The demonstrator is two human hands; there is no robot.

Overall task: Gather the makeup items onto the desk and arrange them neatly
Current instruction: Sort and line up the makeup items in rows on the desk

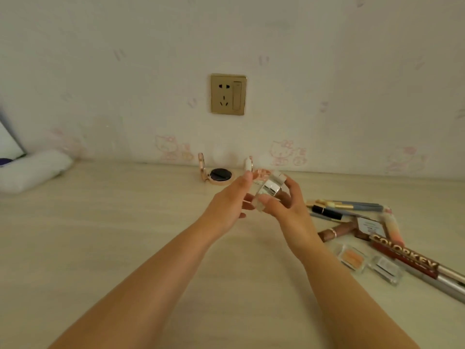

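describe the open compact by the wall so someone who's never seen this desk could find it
Find the gold wall socket and drop straight down to the desk's back edge. The open compact lies there, rose-gold lid upright, a round black disc in its base; the other makeup is heaped far right.

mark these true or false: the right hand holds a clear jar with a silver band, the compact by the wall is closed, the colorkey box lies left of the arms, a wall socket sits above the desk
1. The right hand holds a clear jar with a silver band. True.
2. The compact by the wall is closed. False: it stands open, lid up.
3. The COLORKEY box lies left of the arms. False: it lies on the right, among the other makeup.
4. A wall socket sits above the desk. True.
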